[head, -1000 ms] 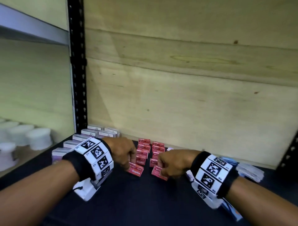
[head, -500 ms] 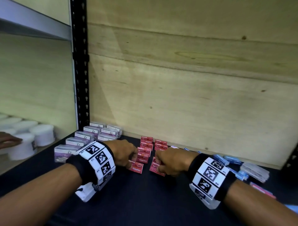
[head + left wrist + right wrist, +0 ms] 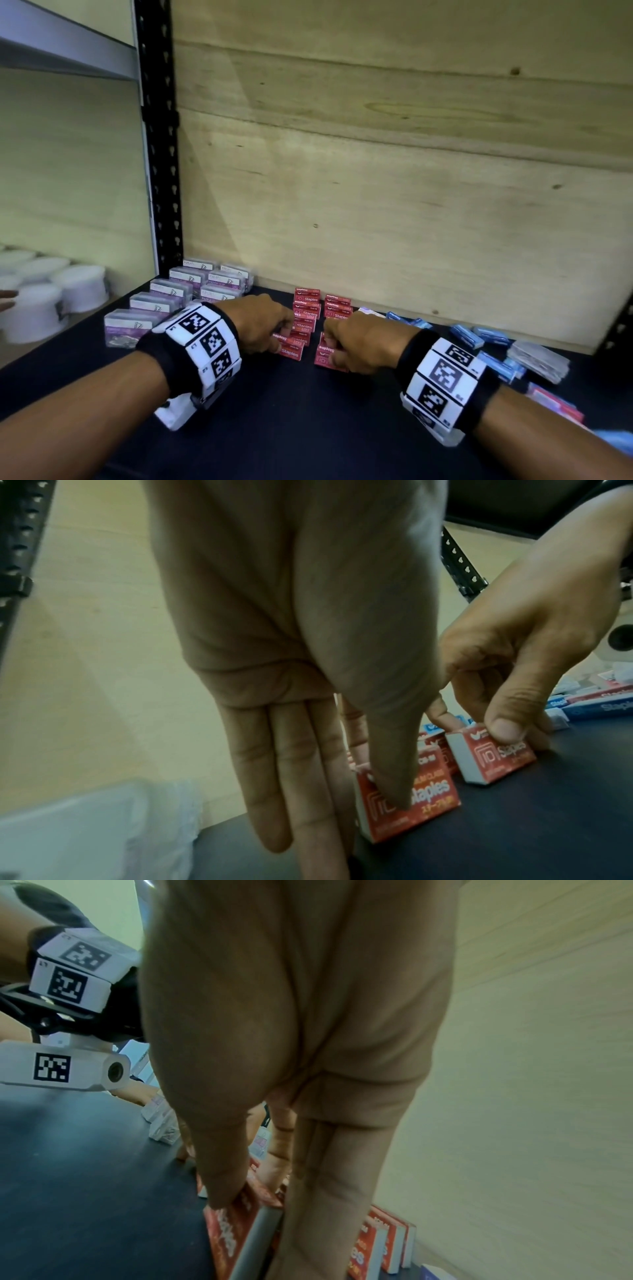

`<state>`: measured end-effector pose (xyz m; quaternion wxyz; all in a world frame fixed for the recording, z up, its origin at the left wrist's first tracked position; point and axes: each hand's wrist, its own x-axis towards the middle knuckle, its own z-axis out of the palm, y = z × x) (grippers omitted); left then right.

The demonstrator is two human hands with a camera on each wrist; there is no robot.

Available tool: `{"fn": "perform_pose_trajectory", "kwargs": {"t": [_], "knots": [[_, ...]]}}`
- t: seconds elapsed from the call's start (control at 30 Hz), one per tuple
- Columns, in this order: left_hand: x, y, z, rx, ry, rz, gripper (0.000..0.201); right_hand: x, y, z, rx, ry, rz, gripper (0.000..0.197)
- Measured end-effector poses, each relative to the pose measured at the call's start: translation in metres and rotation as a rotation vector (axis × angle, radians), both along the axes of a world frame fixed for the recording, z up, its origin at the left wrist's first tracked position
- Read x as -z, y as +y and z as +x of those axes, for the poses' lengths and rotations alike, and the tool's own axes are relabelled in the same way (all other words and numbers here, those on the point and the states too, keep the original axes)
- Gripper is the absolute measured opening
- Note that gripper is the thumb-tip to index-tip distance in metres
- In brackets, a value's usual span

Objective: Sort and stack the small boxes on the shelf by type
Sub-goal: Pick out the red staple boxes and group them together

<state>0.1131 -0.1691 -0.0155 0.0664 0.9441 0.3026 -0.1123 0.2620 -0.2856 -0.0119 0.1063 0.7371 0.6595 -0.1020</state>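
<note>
Two rows of red staples boxes (image 3: 306,310) stand on edge on the black shelf (image 3: 308,428), running back toward the plywood wall. My left hand (image 3: 284,337) pinches the front box of the left row (image 3: 293,350) between thumb and index finger; in the left wrist view the thumb lies on its printed face (image 3: 416,802). My right hand (image 3: 330,346) pinches the front box of the right row (image 3: 325,358), thumb on the face and fingers behind (image 3: 236,1229). In the left wrist view the right hand (image 3: 507,723) grips its box (image 3: 493,758).
Clear purple-labelled boxes (image 3: 171,298) are lined up at the left. Blue staples boxes (image 3: 479,335) and clear packs (image 3: 537,358) lie loose at the right. A black upright post (image 3: 157,137) borders the bay, with white tubs (image 3: 51,298) beyond. Someone's fingertips (image 3: 5,299) show at far left.
Both hands have slid their red boxes back, closing the gap to the two rows. The view has shifted, showing more blue boxes on the right.
</note>
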Motion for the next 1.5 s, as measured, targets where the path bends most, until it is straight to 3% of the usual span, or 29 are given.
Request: {"fn": "perform_pose_trajectory", "kwargs": {"t": [0.2,0.27,0.37,0.57,0.87,1.0,1.37,1.5], "knots": [[-0.008,-0.009,-0.001,-0.041,0.013,-0.027,0.033,-0.002,-0.006,0.007,0.022,0.066,0.002,0.024],[-0.017,-0.015,-0.001,-0.053,0.038,0.012,0.039,-0.008,-0.013,0.015,0.039,0.09,-0.007,0.034],[-0.035,-0.022,0.006,-0.047,0.026,0.078,0.036,-0.02,-0.026,0.036,0.077,0.107,0.015,0.032],[-0.057,-0.046,0.058,0.141,-0.037,0.14,0.023,-0.042,-0.074,0.096,0.234,0.047,0.016,0.02],[-0.034,-0.11,0.158,0.476,-0.063,0.037,0.016,-0.031,-0.155,0.182,0.481,0.066,-0.025,0.008],[-0.026,-0.128,0.192,0.591,-0.039,0.007,0.032,-0.02,-0.173,0.201,0.53,0.147,-0.085,0.018],[-0.001,-0.134,0.246,0.675,0.047,-0.036,0.048,-0.008,-0.181,0.227,0.549,0.262,-0.076,0.014],[0.002,-0.132,0.252,0.691,0.056,-0.019,0.046,-0.009,-0.181,0.23,0.554,0.321,-0.079,0.015]]}}
